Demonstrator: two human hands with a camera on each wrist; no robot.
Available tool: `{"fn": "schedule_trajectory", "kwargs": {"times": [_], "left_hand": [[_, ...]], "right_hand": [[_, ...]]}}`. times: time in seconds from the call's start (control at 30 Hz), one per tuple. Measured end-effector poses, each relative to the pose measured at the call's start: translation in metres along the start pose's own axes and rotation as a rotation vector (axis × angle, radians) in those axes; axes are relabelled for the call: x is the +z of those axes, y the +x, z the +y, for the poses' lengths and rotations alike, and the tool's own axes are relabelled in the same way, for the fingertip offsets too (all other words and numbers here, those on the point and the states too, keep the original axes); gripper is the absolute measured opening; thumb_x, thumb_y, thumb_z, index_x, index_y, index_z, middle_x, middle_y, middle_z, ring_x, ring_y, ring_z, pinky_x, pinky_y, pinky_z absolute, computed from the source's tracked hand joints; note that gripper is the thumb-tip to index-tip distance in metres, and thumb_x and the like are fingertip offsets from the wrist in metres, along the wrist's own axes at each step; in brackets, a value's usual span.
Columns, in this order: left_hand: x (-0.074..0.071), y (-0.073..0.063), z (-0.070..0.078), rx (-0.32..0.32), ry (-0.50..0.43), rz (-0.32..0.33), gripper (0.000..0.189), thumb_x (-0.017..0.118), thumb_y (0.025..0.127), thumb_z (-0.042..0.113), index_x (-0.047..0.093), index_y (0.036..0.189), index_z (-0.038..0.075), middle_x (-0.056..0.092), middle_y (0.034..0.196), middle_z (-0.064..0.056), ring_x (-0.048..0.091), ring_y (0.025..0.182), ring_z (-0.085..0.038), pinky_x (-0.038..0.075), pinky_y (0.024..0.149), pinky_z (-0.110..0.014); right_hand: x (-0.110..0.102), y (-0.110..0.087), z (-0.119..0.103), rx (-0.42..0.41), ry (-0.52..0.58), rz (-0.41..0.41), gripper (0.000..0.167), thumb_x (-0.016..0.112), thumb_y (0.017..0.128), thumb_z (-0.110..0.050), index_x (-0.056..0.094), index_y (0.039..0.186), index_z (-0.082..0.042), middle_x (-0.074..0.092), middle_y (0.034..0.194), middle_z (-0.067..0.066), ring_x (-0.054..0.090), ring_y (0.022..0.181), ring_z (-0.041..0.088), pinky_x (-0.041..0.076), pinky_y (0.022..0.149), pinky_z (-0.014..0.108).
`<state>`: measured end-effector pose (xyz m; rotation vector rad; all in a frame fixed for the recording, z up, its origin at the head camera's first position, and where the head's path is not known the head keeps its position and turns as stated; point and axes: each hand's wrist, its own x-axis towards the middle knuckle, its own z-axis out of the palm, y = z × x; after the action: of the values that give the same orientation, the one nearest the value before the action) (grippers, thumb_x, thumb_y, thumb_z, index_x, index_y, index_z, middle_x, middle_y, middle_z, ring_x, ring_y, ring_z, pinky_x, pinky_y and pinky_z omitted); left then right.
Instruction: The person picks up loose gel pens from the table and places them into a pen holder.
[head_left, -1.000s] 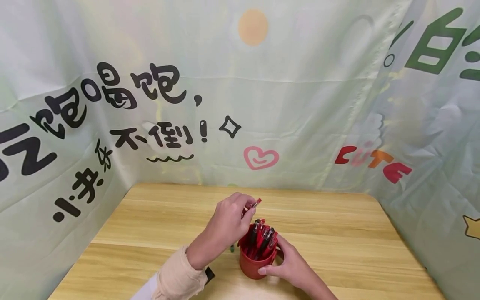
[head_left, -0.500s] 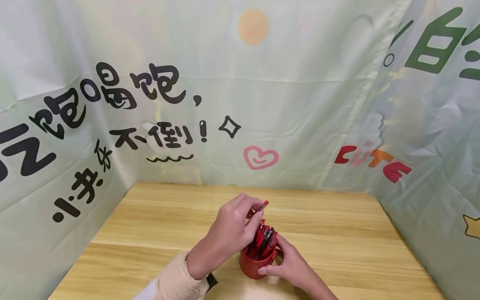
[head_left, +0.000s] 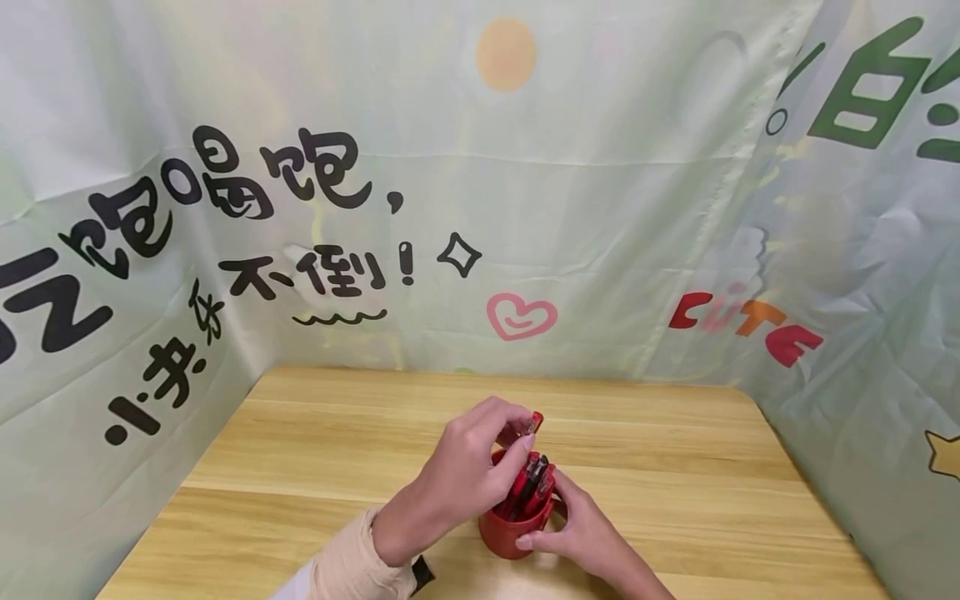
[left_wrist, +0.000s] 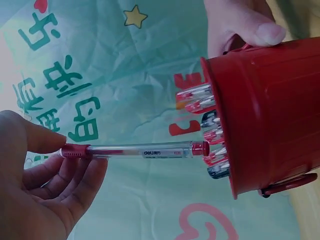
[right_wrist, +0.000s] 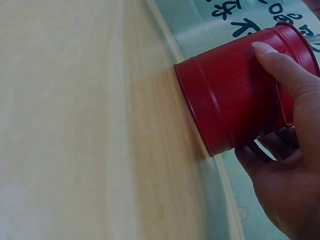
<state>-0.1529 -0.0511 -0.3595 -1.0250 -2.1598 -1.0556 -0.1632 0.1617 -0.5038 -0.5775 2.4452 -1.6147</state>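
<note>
In the head view my left hand (head_left: 467,467) is over the mouth of a red cup (head_left: 501,535). It pinches a pen (left_wrist: 125,151) with a clear barrel and red ends between thumb and fingers. The left wrist view has the pen's far end right at the cup's mouth; whether it is inside is hard to tell. Several red and black pens (head_left: 534,483) stand in the cup. My right hand (head_left: 588,529) grips the cup from the right, thumb on its wall (right_wrist: 235,95) and fingers by the handle side.
The cup stands on a wooden table (head_left: 675,467). Printed fabric (head_left: 600,208) hangs behind the table and along both sides. A small black object (head_left: 422,575), partly hidden by the left sleeve (head_left: 348,554), lies near the front.
My left hand has moved right and downward with the pen, over the cup's mouth. It now covers some of the pens in the cup. The right hand and cup have stayed put.
</note>
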Motion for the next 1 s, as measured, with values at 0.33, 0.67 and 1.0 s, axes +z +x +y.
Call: {"fn": "schedule_trajectory", "kwargs": {"times": [0.33, 0.67, 1.0], "left_hand": [[0.013, -0.009, -0.003, 0.000, -0.120, -0.132, 0.014, 0.069, 0.096, 0.005, 0.069, 0.110, 0.004, 0.072, 0.098, -0.004, 0.067, 0.080, -0.003, 0.055, 0.073, -0.008], [0.020, -0.018, -0.010, -0.024, -0.147, -0.168, 0.015, 0.070, 0.096, 0.006, 0.069, 0.110, 0.005, 0.071, 0.098, -0.003, 0.065, 0.081, 0.002, 0.054, 0.074, -0.007], [0.025, -0.026, -0.016, -0.137, -0.212, -0.209, 0.014, 0.069, 0.095, 0.005, 0.069, 0.109, 0.006, 0.072, 0.097, -0.004, 0.063, 0.080, 0.005, 0.056, 0.072, -0.009]], "right_hand": [[0.000, 0.000, 0.000, -0.048, 0.022, -0.016, 0.086, 0.090, 0.080, -0.033, 0.044, 0.152, -0.035, 0.057, 0.149, -0.007, 0.057, 0.132, 0.006, 0.048, 0.108, 0.020], [-0.001, 0.000, -0.006, -0.010, 0.038, -0.022, 0.083, 0.091, 0.079, -0.031, 0.046, 0.149, -0.037, 0.057, 0.146, -0.013, 0.058, 0.131, 0.007, 0.047, 0.110, 0.020], [-0.001, -0.001, -0.002, -0.045, 0.014, -0.018, 0.086, 0.089, 0.081, -0.033, 0.043, 0.154, -0.032, 0.056, 0.151, -0.002, 0.056, 0.133, 0.004, 0.047, 0.108, 0.019]]}}
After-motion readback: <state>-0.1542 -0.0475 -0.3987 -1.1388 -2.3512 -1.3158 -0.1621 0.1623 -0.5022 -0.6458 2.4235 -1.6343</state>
